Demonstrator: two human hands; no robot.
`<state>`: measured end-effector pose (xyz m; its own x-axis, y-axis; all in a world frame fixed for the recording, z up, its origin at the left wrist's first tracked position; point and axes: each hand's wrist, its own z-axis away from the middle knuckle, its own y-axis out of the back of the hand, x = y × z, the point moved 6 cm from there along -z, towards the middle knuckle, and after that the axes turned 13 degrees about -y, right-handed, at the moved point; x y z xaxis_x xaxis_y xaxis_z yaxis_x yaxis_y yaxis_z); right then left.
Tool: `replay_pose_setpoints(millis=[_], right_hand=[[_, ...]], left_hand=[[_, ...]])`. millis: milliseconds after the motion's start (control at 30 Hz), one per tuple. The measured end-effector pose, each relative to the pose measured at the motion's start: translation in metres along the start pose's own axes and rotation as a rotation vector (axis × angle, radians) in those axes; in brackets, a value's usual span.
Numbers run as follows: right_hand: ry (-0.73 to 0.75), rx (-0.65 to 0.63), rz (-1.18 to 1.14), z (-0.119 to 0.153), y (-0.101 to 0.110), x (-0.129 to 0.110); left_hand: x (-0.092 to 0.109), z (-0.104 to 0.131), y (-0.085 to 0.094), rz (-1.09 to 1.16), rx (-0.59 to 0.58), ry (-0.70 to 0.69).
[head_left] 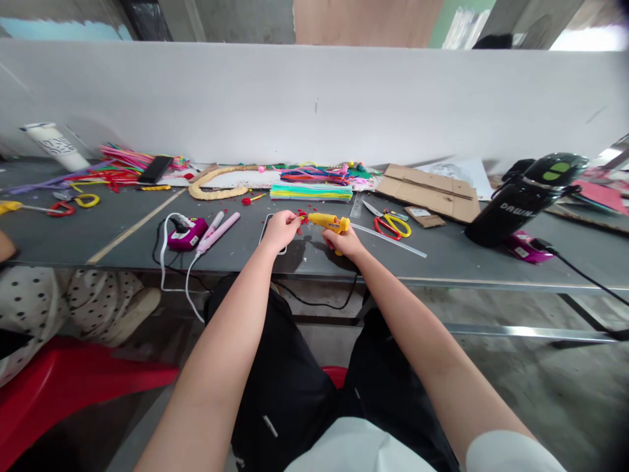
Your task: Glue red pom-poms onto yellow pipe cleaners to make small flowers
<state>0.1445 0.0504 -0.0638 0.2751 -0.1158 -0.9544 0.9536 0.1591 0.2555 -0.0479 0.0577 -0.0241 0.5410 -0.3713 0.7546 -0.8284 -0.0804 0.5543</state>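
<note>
- White tumbler (56, 147), leaning at the upper left of the frame.
- Red and pink fuzzy stems (125, 162) heaped at upper left, with a black phone (156, 170) lying at their right end.
- Purple power block (188, 236) left of centre, on the dark grey surface (130, 226); just beside it, a pink tong-like tool (219, 233).
- Left hand (281, 229) at the frame's centre, fingertips pinched closed on a small red piece (303, 217).
- Yellow glue gun (327, 221), just right of centre, its nozzle pointing left at the red piece.
- Right hand (345, 241), curled around the glue gun's handle.
- Scissors (390, 225) with red and yellow handles, right of centre, near brown cardboard (430, 190).
- Black bottle (521, 203) at the right of the frame.
</note>
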Motion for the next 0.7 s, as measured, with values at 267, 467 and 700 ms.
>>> replay_pose_setpoints(millis=[267,467,700], right_hand=[[0.043,-0.002,0.033,0.0029,0.0006,-0.0044],[0.05,-0.001,0.037,0.0029,0.001,-0.0036],[0.057,-0.007,0.033,0.0027,0.0004,-0.0043]], left_hand=[[-0.0015,-0.0007,-0.001,0.001,-0.007,0.005],[-0.0003,0.0001,-0.0006,0.007,-0.005,0.0],[0.0006,0.0008,-0.0001,0.008,0.001,0.003]])
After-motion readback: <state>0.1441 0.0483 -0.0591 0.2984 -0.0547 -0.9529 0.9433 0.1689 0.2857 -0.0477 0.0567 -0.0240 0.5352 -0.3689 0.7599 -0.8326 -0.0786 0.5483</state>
